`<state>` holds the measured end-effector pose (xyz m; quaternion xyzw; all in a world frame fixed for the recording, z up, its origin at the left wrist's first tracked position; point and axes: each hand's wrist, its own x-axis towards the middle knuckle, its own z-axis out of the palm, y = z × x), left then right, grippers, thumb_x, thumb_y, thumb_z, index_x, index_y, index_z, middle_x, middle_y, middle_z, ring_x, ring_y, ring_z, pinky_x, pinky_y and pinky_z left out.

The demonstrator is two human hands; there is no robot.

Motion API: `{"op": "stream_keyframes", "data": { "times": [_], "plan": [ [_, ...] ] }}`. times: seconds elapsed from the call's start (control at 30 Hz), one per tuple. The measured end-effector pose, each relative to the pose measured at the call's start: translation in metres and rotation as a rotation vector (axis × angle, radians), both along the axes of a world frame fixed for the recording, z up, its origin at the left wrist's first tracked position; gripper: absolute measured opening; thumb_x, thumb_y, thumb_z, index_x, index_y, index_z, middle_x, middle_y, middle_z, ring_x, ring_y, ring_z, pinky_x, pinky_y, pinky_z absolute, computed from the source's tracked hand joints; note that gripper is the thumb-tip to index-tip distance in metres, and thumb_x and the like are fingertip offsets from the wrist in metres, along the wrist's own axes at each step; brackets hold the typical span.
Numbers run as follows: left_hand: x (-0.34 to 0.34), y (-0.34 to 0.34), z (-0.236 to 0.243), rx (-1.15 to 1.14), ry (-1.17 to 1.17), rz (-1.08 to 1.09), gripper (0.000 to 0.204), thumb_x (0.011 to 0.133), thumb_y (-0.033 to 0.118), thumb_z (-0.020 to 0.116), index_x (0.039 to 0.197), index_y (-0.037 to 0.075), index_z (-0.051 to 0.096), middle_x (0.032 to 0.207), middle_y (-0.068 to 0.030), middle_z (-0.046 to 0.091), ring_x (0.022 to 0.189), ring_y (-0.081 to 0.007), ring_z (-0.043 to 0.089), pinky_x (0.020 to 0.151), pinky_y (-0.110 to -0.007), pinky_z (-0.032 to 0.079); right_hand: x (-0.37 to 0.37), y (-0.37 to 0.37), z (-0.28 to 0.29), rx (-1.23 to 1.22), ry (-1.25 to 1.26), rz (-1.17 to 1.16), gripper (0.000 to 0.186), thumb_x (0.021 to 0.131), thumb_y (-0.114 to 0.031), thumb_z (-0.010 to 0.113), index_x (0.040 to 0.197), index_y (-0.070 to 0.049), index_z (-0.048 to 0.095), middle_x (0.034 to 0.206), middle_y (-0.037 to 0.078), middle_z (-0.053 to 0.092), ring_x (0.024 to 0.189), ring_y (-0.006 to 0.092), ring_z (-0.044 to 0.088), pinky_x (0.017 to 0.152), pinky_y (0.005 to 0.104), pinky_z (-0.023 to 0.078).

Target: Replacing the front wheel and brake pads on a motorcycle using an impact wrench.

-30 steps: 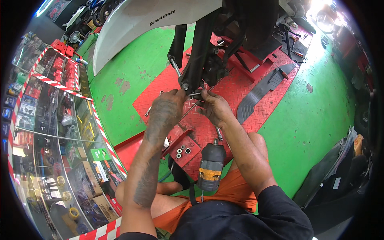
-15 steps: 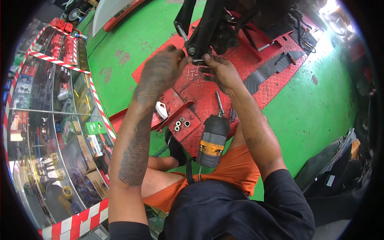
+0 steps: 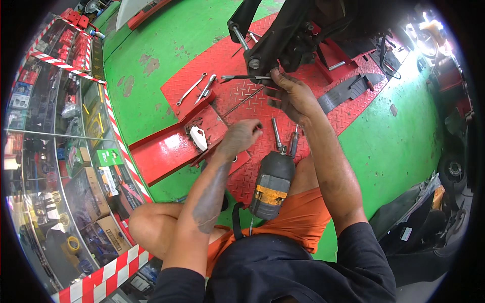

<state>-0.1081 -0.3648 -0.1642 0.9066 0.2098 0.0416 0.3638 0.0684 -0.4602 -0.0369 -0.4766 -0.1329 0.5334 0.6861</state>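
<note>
My right hand (image 3: pixel 297 98) grips a slim dark metal rod (image 3: pixel 243 78) with a silver tip, held level just below the bolt end of a black vehicle arm (image 3: pixel 275 43). Lower down, my left hand (image 3: pixel 241 135) hangs over the red plate with its fingers curled; what they hold, if anything, is hidden. A black-and-yellow cordless impact wrench (image 3: pixel 273 184) lies between my legs, a silver extension (image 3: pixel 276 132) beside its nose. One socket (image 3: pixel 235 158) shows past my left forearm. A screwdriver (image 3: pixel 294 141) lies close to the wrench.
A red metal ramp (image 3: pixel 166 151) bears a white plastic piece (image 3: pixel 198 138). Spanners (image 3: pixel 192 90) lie on the red tread plate (image 3: pixel 172 83). Glass display cases (image 3: pixel 60 166) edged in red-and-white tape stand at left. Dark panels (image 3: pixel 411 217) lean at right.
My left hand has left the vehicle arm and come down toward the impact wrench, baring the rod and the spanners. My right hand stays by the arm, gripping the rod.
</note>
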Motion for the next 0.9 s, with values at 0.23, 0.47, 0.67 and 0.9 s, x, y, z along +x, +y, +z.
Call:
{"op": "stream_keyframes", "data": {
  "times": [0.23, 0.47, 0.67, 0.9],
  "plan": [
    [0.013, -0.047, 0.075, -0.946, -0.613, 0.339, 0.031, 0.099, 0.027, 0.059, 0.114, 0.0, 0.064, 0.093, -0.009, 0.069, 0.077, -0.0179, 0.064, 0.069, -0.032, 0.051, -0.017, -0.05, 0.008, -0.024, -0.068, -0.145, 0.022, 0.097, -0.026, 0.066, 0.109, -0.007, 0.063, 0.097, 0.003, 0.068, 0.084, 0.0127, 0.064, 0.076, 0.0291, 0.051],
    [0.031, -0.045, 0.149, -1.013, -0.43, 0.327, 0.038, 0.102, 0.035, 0.056, 0.109, -0.002, 0.064, 0.087, -0.0055, 0.064, 0.076, -0.0129, 0.061, 0.068, -0.027, 0.047, -0.074, -0.106, 0.012, -0.056, -0.689, -0.287, 0.033, 0.084, -0.003, 0.077, 0.114, 0.001, 0.063, 0.095, 0.003, 0.068, 0.079, 0.0088, 0.064, 0.07, 0.0249, 0.053],
    [0.063, -0.029, 0.135, -1.223, -0.401, 0.224, 0.034, 0.102, 0.032, 0.056, 0.111, 0.0, 0.065, 0.088, -0.0029, 0.065, 0.073, -0.0108, 0.059, 0.064, -0.026, 0.048, -0.043, -0.109, 0.013, 0.17, 0.316, -0.076, 0.05, 0.102, -0.043, 0.052, 0.122, 0.003, 0.057, 0.103, 0.012, 0.068, 0.092, 0.0206, 0.065, 0.082, 0.036, 0.054],
    [0.074, -0.023, 0.126, -1.319, -0.454, 0.215, 0.032, 0.103, 0.029, 0.054, 0.112, 0.0, 0.064, 0.089, -0.0037, 0.066, 0.077, -0.0125, 0.063, 0.067, -0.027, 0.052, -0.025, -0.083, -0.004, 0.021, 0.209, -0.056, 0.038, 0.099, -0.036, 0.062, 0.114, -0.002, 0.064, 0.1, 0.008, 0.068, 0.085, 0.017, 0.064, 0.074, 0.0329, 0.053]
  ]
}}
